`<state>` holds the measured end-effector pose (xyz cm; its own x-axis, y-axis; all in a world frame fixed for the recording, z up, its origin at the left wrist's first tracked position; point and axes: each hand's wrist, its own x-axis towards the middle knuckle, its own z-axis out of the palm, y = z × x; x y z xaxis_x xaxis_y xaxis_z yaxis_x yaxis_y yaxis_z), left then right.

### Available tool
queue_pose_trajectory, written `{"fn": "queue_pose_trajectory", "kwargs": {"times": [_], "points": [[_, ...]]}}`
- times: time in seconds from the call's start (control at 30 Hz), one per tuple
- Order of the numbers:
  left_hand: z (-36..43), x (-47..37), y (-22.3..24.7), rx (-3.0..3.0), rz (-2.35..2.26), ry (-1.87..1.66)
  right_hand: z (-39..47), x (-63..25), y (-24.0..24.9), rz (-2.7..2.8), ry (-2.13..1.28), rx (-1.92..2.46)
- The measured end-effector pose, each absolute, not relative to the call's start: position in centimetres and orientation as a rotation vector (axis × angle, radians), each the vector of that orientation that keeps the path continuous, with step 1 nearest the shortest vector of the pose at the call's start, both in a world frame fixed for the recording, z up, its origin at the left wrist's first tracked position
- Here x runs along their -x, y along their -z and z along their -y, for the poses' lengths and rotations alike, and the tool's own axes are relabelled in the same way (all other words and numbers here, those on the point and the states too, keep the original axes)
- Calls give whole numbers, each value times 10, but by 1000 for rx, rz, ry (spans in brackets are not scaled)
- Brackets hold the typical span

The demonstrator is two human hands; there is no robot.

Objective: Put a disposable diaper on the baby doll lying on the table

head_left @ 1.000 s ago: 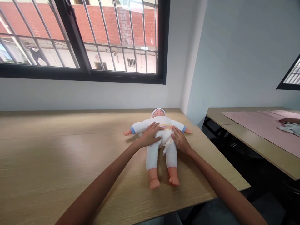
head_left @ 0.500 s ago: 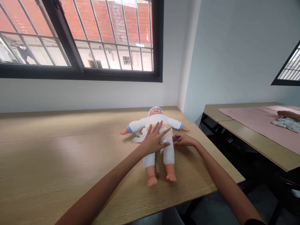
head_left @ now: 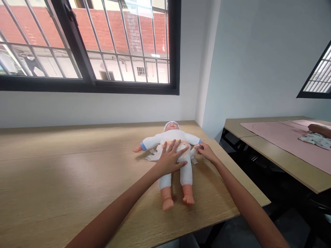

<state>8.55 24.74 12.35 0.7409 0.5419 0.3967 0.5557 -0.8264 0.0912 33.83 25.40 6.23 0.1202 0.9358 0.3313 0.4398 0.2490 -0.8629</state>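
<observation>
A baby doll point(head_left: 186, 172) in white clothes with blue cuffs lies on its back, head toward the wall and feet toward me. Around its middle is a white diaper point(head_left: 153, 155) with a coloured print, its side flaps spread out to both sides. My left hand point(head_left: 169, 160) lies flat over the diaper's front, fingers spread. At the doll's other side, my right hand point(head_left: 206, 151) pinches the edge of the diaper's right flap, close to the doll's blue cuff.
The doll lies on a wooden table point(head_left: 64, 172) against the wall, under a barred window. At the right, a second table bears a pink cloth point(head_left: 274, 132), where another person's hand point(head_left: 319, 129) rests by a patterned white cloth point(head_left: 317, 139).
My right hand has moved up a little and drawn the diaper's right flap outward, so it now shows spread beside the doll. My left hand stays on the diaper. The view has tilted slightly up.
</observation>
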Motion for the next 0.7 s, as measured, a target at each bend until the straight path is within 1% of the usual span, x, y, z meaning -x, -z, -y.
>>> {"fn": "queue_pose_trajectory", "kwargs": {"times": [0.2,0.3,0.4,0.57,0.63,0.7], "points": [[-248,-85,-121,2872,918,561,-252,-334,-60,1537,-273,1470],[-249,-85,-120,2855,906,570,-250,-329,-54,1604,-186,1594],[-249,-86,-119,2839,897,576,-252,-325,-46,1621,-195,1699],[-249,-86,-118,2823,879,603,-256,-333,-49,1510,-174,1651],[-250,-86,-117,2817,876,605,-253,-340,-58,1511,-248,1596],[-250,-85,-116,2814,878,599,-249,-344,-68,1621,-435,1517]]}}
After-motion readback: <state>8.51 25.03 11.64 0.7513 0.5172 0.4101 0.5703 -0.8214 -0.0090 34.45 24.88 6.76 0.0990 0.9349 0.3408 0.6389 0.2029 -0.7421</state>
